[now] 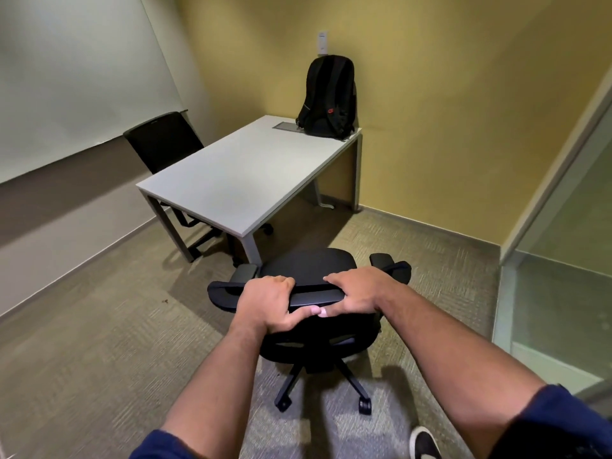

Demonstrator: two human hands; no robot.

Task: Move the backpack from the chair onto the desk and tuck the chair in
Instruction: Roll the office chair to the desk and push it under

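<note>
A black backpack [327, 98] stands upright on the far right corner of the grey desk [238, 173], leaning against the yellow wall. A black wheeled office chair [308, 263] stands on the carpet just in front of the desk's near corner, its seat bare. My left hand [269, 301] and my right hand [357, 293] both grip the top edge of the chair's backrest, side by side, thumbs touching underneath. The chair's seat faces the desk.
A second black chair [165, 140] is tucked in at the desk's left side, below a whiteboard [76, 81]. A glass partition [563, 260] bounds the right. Open carpet lies left of the wheeled chair. My shoe [425, 445] shows at the bottom.
</note>
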